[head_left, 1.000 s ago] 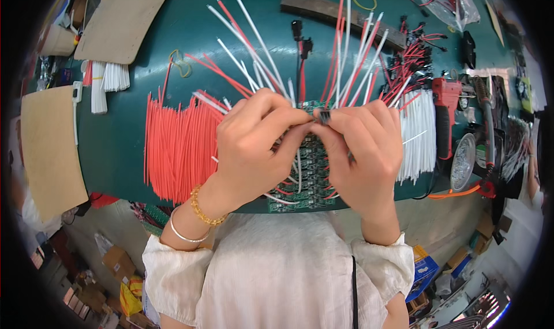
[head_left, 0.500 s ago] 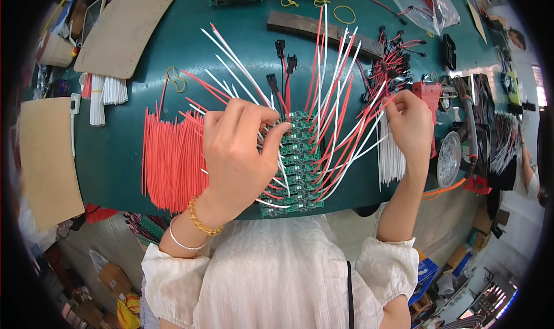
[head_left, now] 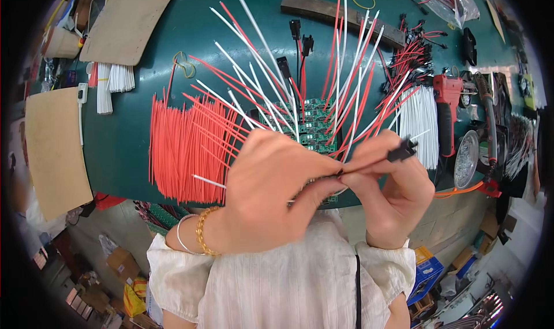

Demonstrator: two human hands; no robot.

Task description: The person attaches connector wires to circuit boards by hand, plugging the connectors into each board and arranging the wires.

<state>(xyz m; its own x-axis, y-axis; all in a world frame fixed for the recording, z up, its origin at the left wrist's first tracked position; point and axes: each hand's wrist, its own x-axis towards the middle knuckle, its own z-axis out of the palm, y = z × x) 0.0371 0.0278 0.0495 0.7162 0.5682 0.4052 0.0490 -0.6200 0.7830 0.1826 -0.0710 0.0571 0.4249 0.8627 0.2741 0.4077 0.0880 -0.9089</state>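
Observation:
My left hand (head_left: pixel 271 196) holds a green circuit board (head_left: pixel 314 121) close to my face, with several red and white wires (head_left: pixel 346 81) fanning up from it. My right hand (head_left: pixel 392 196) pinches a short lead ending in a black connector (head_left: pixel 402 151), right beside my left fingertips. The two hands touch at the lead. The lower part of the board is hidden behind my left hand.
A row of cut red wires (head_left: pixel 184 150) lies on the green table (head_left: pixel 127 138) at left, a bundle of white wires (head_left: pixel 421 121) at right. A red tool (head_left: pixel 445 112), a round metal dish (head_left: pixel 466 159), black connector leads (head_left: pixel 412 55) and cardboard sheets (head_left: pixel 52 150) lie around.
My right hand reached out to the right half a second ago and has come back to the board with a black connector lead. The left hand kept hold of the board.

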